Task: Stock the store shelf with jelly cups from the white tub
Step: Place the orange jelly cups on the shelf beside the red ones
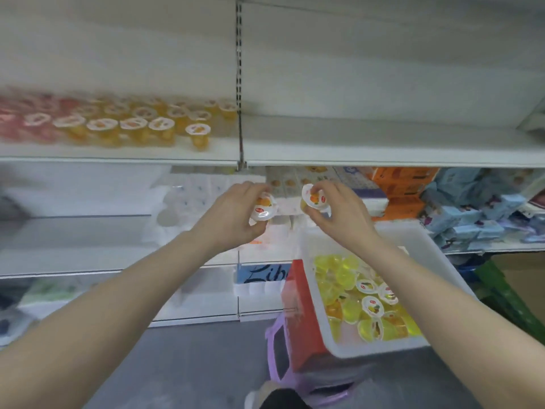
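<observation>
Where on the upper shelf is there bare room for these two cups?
Free: the shelf right of the slotted upright, and the front strip beside the last jelly cup. Crowded: the cup rows at left. Both hands, left and right, hold cups.

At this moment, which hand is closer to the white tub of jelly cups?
The right. The right hand, gripping a jelly cup, is raised just above the far rim of the white tub. The left hand, holding another cup, is off to the tub's left.
</observation>
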Action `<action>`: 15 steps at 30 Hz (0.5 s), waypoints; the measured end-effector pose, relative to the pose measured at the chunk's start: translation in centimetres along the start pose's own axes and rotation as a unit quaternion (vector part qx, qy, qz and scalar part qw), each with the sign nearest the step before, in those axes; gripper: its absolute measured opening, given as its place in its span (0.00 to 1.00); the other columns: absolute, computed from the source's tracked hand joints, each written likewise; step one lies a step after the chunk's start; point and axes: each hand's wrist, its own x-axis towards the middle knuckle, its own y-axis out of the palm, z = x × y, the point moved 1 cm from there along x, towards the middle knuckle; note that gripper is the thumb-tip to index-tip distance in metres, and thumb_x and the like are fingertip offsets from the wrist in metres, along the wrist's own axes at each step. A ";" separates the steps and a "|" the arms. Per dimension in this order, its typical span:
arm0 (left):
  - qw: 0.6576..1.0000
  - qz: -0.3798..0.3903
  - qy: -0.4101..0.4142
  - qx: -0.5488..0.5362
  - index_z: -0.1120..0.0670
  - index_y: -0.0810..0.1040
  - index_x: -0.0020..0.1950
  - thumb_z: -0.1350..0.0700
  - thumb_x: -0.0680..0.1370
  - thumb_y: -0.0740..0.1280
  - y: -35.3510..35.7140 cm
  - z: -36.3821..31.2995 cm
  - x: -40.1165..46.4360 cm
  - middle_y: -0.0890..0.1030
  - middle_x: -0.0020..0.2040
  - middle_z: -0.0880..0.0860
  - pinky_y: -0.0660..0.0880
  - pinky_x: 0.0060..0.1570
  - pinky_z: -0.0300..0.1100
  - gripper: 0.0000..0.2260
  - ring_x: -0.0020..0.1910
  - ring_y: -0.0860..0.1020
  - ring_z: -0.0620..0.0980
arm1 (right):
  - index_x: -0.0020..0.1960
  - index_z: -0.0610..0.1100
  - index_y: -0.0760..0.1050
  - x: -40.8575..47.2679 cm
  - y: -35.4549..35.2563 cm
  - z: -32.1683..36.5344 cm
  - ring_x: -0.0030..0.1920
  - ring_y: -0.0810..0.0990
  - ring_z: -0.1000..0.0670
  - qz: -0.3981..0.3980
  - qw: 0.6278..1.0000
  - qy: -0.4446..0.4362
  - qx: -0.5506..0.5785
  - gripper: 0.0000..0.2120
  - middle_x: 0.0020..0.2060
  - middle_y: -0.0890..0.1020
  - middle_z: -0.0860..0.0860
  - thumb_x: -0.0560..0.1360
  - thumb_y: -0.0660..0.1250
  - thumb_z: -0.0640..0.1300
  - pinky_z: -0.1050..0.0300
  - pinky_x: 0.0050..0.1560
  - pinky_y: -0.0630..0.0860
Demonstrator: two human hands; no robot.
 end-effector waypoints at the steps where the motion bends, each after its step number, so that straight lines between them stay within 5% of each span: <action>1: 1.000 -0.010 -0.004 0.013 0.55 0.70 0.68 0.52 0.71 0.72 -0.7 0.7 0.2 0.76 0.60 0.53 0.69 0.56 0.44 0.27 0.58 0.74 0.54 | 0.55 0.45 0.74 1.1 0.1 0.4 0.48 0.76 0.46 -0.002 1.000 -0.007 0.006 0.15 0.49 0.78 0.49 0.73 0.71 0.51 0.58 0.43 0.66; 15: 0.981 -0.068 -0.036 0.176 0.56 0.78 0.59 0.44 0.70 0.70 -4.3 10.1 7.0 0.82 0.49 0.53 0.71 0.55 0.46 0.23 0.53 0.75 0.57 | 0.52 0.49 0.72 20.0 6.8 3.2 0.48 0.75 0.48 0.054 0.990 -0.010 0.127 0.13 0.51 0.78 0.49 0.72 0.71 0.51 0.56 0.43 0.66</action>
